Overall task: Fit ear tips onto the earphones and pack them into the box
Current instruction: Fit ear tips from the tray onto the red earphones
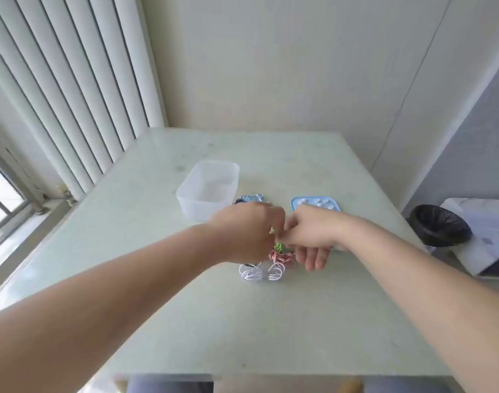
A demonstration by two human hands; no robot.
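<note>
In the head view, both of the person's hands are meeting above the middle of the pale green table (157, 251). The left hand (245, 231) is curling its fingers inward, closed around something small at its fingertips, though blur is hiding exactly what. The right hand (310, 234) is pinching thumb and forefinger together right against the left fingertips, while its other fingers (313, 259) are hanging loosely spread downward. A green earphone bundle (279, 246) is dangling just under the pinch. Pink earphones (280, 256) and white earphones (261, 273) are lying coiled on the table below the hands. The clear plastic box (208, 190) is sitting open behind the left hand, and a blue tray of white ear tips (314, 204) is resting behind the right hand.
</note>
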